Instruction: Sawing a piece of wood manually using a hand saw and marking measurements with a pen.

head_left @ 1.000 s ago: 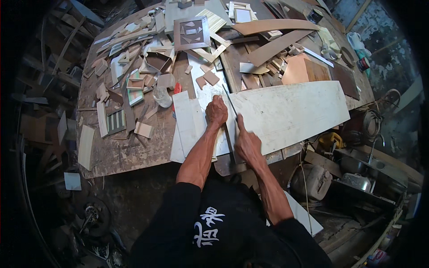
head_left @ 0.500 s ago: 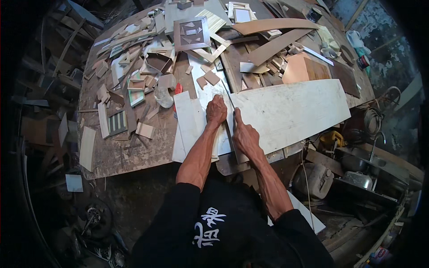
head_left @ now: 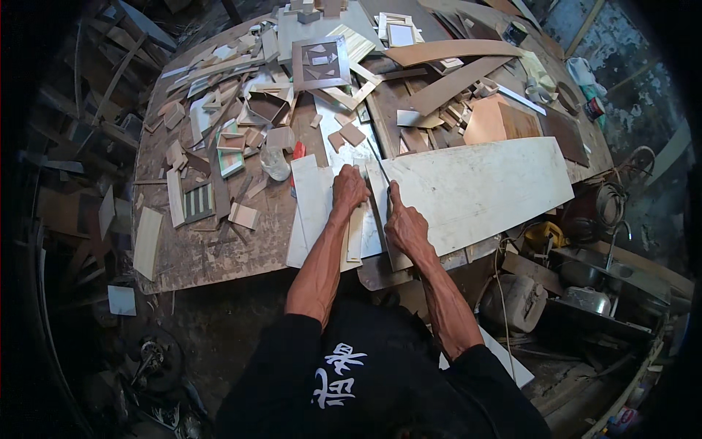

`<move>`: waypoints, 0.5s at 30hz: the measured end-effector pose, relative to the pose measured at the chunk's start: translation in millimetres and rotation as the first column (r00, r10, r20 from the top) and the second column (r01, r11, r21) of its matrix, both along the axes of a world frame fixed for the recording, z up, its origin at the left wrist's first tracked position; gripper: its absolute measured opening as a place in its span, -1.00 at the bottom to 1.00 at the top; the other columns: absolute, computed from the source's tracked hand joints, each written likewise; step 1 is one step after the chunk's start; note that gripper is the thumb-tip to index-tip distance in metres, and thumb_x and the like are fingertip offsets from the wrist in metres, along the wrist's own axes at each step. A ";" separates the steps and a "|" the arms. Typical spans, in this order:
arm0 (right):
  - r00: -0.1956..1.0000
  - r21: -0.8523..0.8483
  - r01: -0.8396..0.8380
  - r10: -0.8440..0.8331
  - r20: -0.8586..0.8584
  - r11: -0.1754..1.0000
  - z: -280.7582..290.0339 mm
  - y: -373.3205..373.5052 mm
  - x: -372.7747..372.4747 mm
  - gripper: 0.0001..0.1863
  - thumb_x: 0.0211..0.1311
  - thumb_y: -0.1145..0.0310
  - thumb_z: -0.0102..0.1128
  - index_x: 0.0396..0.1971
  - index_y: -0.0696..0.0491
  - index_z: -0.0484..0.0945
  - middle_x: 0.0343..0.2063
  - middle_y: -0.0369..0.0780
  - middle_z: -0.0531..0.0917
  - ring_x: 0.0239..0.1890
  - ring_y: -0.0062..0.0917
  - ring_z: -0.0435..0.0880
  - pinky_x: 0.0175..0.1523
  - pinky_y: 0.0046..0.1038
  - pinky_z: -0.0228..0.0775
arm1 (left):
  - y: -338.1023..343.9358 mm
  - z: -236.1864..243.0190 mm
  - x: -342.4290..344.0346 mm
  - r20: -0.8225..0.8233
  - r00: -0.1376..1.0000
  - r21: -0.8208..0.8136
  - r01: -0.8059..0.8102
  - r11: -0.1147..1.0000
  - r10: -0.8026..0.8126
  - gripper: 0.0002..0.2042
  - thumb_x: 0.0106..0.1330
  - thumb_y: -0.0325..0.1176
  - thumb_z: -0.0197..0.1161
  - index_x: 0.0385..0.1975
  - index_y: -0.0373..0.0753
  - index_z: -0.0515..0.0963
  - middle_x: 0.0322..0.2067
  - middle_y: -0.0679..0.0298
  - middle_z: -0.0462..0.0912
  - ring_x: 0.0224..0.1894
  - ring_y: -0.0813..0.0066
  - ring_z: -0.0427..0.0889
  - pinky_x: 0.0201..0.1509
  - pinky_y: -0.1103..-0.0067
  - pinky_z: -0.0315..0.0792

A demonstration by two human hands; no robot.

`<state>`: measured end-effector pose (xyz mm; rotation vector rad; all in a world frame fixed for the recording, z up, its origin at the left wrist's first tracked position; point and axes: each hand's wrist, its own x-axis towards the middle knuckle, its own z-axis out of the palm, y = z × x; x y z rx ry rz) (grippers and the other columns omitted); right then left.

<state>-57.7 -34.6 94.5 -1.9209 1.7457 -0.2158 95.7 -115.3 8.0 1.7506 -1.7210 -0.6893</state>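
Observation:
My right hand (head_left: 407, 228) is closed around a long, thin-bladed tool (head_left: 385, 167), its forefinger stretched along it. The dark blade points away from me and slightly left, beside the left end of a large whitish board (head_left: 479, 186). I cannot tell whether it is a saw or a knife. Just left of it, my left hand (head_left: 351, 189) is curled shut low over narrow pale strips (head_left: 356, 238). Whatever its fingers grip is hidden beneath them. Another whitish panel (head_left: 311, 208) lies left of that hand, reaching the table's near edge.
Wood offcuts (head_left: 175, 157) and small boxes crowd the worktable (head_left: 212, 256) on the left. A framed panel (head_left: 320, 62) lies farther back, with long curved brown boards (head_left: 457, 84) to its right. Below the right edge stand a plastic jug (head_left: 525, 298) and a metal sink (head_left: 585, 274).
The whole view has shifted slightly. My left hand has drawn a little toward me and left, away from the large board's end. My right hand keeps its grip on the tool.

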 end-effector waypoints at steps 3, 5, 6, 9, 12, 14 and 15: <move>1.000 0.017 -0.006 0.007 -0.018 1.000 4.1 0.6 2.1 -0.26 0.08 0.39 -0.11 0.33 0.01 -0.09 -0.53 0.15 0.59 -0.48 0.03 0.59 -0.34 -0.04 0.38 | 13.0 -2.7 -7.0 -0.125 0.991 0.144 -0.032 0.989 0.050 -0.68 0.31 -0.26 -0.09 -0.40 -0.44 0.48 -0.40 -0.13 0.55 -0.34 -0.02 0.61 -0.24 0.26 0.48; 0.999 0.037 -0.013 0.014 -0.034 0.999 8.6 1.5 3.4 -0.26 0.11 0.36 -0.09 0.32 0.06 -0.09 -0.51 0.15 0.59 -0.46 0.01 0.61 -0.35 -0.07 0.39 | 22.8 -2.7 -10.4 -0.035 0.995 0.034 0.090 0.995 -0.089 -0.71 0.23 -0.29 -0.03 -0.48 -0.42 0.50 -0.42 -0.09 0.55 -0.33 -0.04 0.58 -0.21 0.26 0.45; 0.999 0.042 -0.016 0.018 -0.033 0.999 10.7 1.8 4.4 -0.25 0.10 0.34 -0.08 0.32 0.06 -0.09 -0.51 0.15 0.60 -0.46 0.01 0.61 -0.34 -0.07 0.39 | 25.7 0.2 -8.5 0.156 0.962 -0.030 0.231 0.973 -0.224 -0.72 0.20 -0.30 -0.01 -0.54 -0.40 0.51 -0.43 -0.07 0.55 -0.34 -0.04 0.57 -0.22 0.27 0.44; 0.999 0.033 -0.027 0.028 -0.027 0.999 10.3 -1.1 2.6 -0.25 0.10 0.32 -0.05 0.32 0.06 -0.09 -0.50 0.15 0.60 -0.45 0.01 0.62 -0.34 -0.07 0.40 | 29.3 8.0 -19.3 -0.208 0.978 0.094 0.017 0.995 0.002 -0.73 0.18 -0.33 -0.01 -0.65 -0.38 0.49 -0.48 -0.06 0.54 -0.39 -0.01 0.56 -0.27 0.29 0.43; 1.000 -0.033 0.002 -0.002 -0.001 0.999 2.9 -0.3 -0.6 -0.23 0.03 0.42 -0.06 0.32 0.02 -0.05 -0.55 0.12 0.59 -0.49 0.02 0.59 -0.36 -0.06 0.39 | 29.6 15.9 -26.1 -0.266 0.959 0.131 -0.066 0.989 0.099 -0.73 0.15 -0.32 0.03 -0.68 -0.38 0.46 -0.57 -0.04 0.53 -0.44 0.00 0.55 -0.31 0.30 0.42; 1.000 -0.032 0.004 -0.003 0.010 0.999 3.6 -2.1 -3.1 -0.25 0.04 0.41 -0.07 0.32 0.02 -0.04 -0.55 0.13 0.59 -0.49 0.02 0.59 -0.36 -0.05 0.39 | 27.1 13.8 -27.5 -0.249 0.966 0.047 -0.058 0.997 0.068 -0.74 0.12 -0.29 0.07 -0.68 -0.37 0.46 -0.62 -0.04 0.52 -0.49 0.00 0.54 -0.35 0.30 0.40; 1.000 -0.033 0.003 -0.002 0.019 0.999 2.2 -0.3 -5.0 -0.25 0.04 0.41 -0.07 0.32 0.02 -0.04 -0.55 0.13 0.59 -0.49 0.02 0.59 -0.36 -0.05 0.39 | 27.1 12.2 -30.1 -0.219 0.973 -0.006 -0.078 0.997 0.075 -0.73 0.10 -0.27 0.09 -0.68 -0.37 0.46 -0.62 -0.03 0.52 -0.50 0.00 0.54 -0.36 0.31 0.40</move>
